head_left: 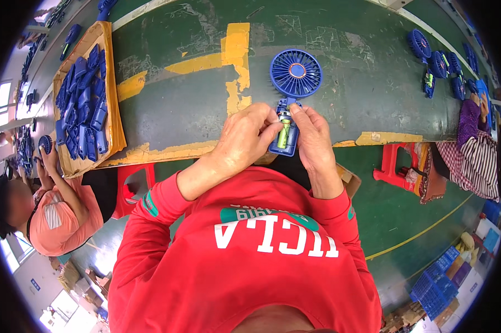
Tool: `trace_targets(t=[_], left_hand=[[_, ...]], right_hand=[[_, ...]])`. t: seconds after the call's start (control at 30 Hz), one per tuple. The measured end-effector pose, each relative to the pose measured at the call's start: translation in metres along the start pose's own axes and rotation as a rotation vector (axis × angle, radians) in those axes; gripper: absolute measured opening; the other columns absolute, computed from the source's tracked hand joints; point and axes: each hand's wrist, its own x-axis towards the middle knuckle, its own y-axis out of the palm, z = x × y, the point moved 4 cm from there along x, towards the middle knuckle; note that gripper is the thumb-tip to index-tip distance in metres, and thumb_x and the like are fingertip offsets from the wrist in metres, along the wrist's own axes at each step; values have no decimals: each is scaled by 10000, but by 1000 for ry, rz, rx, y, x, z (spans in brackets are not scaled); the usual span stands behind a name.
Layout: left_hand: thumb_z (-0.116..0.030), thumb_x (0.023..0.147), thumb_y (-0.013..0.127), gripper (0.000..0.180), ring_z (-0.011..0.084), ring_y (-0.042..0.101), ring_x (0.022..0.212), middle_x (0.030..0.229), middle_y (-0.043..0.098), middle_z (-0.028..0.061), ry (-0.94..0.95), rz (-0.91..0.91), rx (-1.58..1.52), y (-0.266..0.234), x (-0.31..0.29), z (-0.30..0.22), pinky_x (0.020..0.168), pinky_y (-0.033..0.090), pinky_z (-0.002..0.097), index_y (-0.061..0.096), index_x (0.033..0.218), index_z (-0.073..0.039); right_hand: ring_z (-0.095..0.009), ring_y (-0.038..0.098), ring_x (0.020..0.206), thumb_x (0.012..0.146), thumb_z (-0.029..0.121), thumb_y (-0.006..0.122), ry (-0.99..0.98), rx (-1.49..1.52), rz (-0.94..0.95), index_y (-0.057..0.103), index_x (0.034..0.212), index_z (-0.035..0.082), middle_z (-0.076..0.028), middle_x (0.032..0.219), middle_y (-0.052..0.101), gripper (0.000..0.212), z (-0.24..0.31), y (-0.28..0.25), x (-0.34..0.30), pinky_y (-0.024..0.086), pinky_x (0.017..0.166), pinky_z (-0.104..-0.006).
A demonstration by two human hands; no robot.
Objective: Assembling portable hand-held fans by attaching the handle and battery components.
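A blue handheld fan lies at the near edge of the green worktable, its round head pointing away from me. Its handle is uncovered, and a light-green battery cell shows inside. My left hand bends over the handle from the left, thumb and fingertips pinched at the upper end of the battery; whatever sits between them is too small to make out. On the other side, my right hand grips the handle, its thumb on the part just below the fan head.
A cardboard tray heaped with blue plastic handle covers stands on the left. Several more blue fans lie at the far right. Co-workers sit at both sides, near red stools. Yellow tape marks the worn tabletop.
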Motion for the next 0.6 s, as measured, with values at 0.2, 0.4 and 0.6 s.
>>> trace_targets(t=[0.2,0.4,0.6], left_hand=[[-72,766,662,143,214,627,599,700,623,126,-255,-27,-118,-1,1,13,501,479,299,581,826,29],[-72,667,605,256,250,577,582,726,536,108,278,-62,543,1,-15,-19,527,474,352,564,896,35],[-79,671,566,126,237,581,646,720,529,109,405,57,463,-16,-26,-17,532,480,348,537,771,-8]], right_hand=[[-120,606,812,929,181,507,-24,87,-86,535,994,-17,-109,952,629,210,-4,7,-1,489,707,-234],[-162,615,843,928,151,491,-41,35,-77,558,990,-35,-142,959,643,208,-6,16,2,487,777,-277],[-223,632,852,922,166,510,-46,48,-79,519,1047,-63,-177,971,627,261,-8,2,1,521,762,-326]])
